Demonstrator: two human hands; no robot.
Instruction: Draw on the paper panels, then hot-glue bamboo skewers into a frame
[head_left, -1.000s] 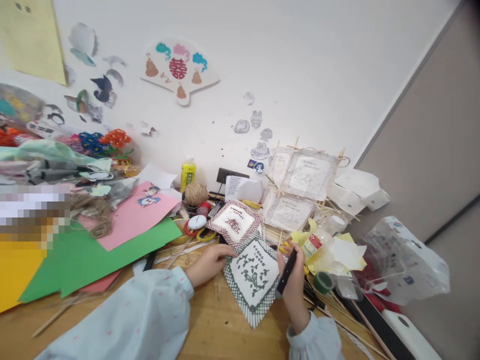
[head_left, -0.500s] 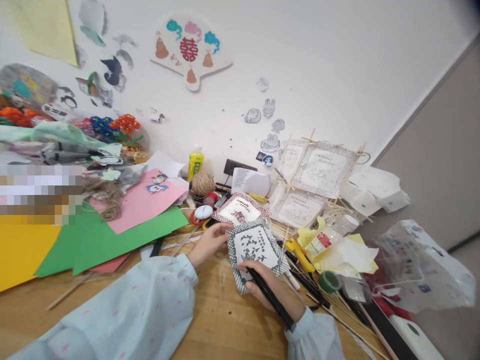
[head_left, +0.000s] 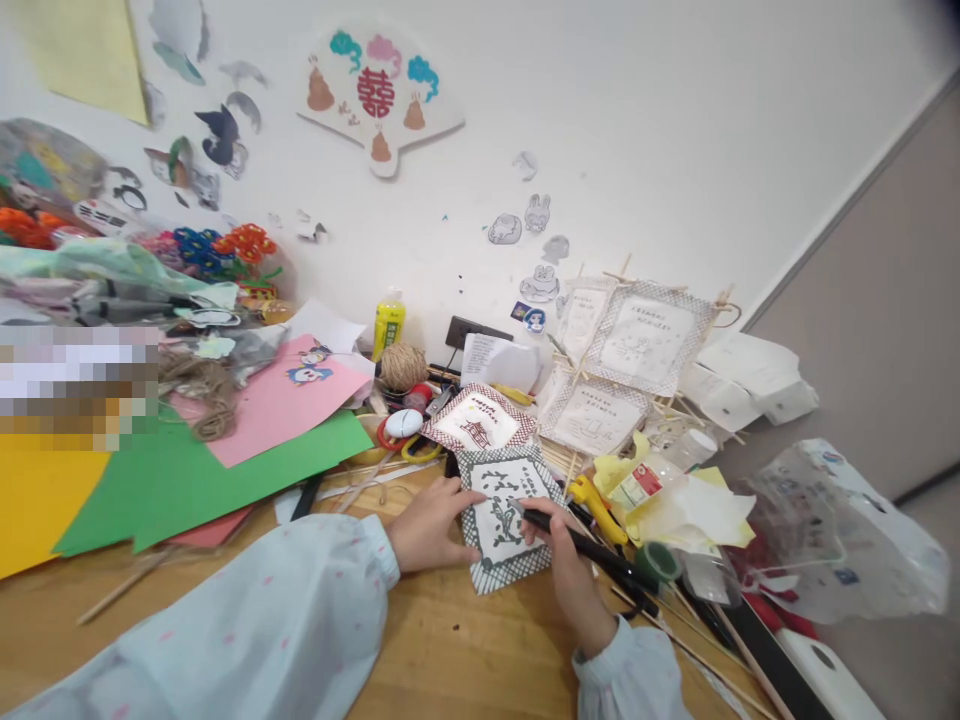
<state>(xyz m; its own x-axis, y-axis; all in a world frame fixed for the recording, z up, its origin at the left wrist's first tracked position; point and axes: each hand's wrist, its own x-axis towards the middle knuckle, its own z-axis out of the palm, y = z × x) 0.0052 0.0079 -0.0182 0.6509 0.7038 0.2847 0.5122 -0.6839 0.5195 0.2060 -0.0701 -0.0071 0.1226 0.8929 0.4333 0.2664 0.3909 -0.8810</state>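
A white paper card point(head_left: 491, 510) with a dark hatched border and black brush-style characters lies on the wooden table in front of me. My left hand point(head_left: 435, 525) rests at its left edge, thumb and forefinger spread apart on the border. In my right hand point(head_left: 566, 560) is a black pen point(head_left: 585, 543), gripped near its front end. The pen's tip is over the characters in the card's middle; whether it touches the paper I cannot tell. Just behind the card lies another card point(head_left: 480, 420) with a dark red border and a small building drawn on it.
Green paper point(head_left: 225, 480) and pink paper point(head_left: 277, 405) lie to the left. A twine ball point(head_left: 403, 368), a white mouse point(head_left: 403, 423) and a yellow bottle point(head_left: 388, 325) stand behind. To the right are framed drawings point(head_left: 649, 340), a yellow-handled tool point(head_left: 596, 505), green tape point(head_left: 658, 562) and a plastic bag point(head_left: 847, 540).
The card has turned on the table. My left hand has shifted down its left edge with fingers spread wider. My right hand has moved right, swinging the pen's tip onto the card's middle.
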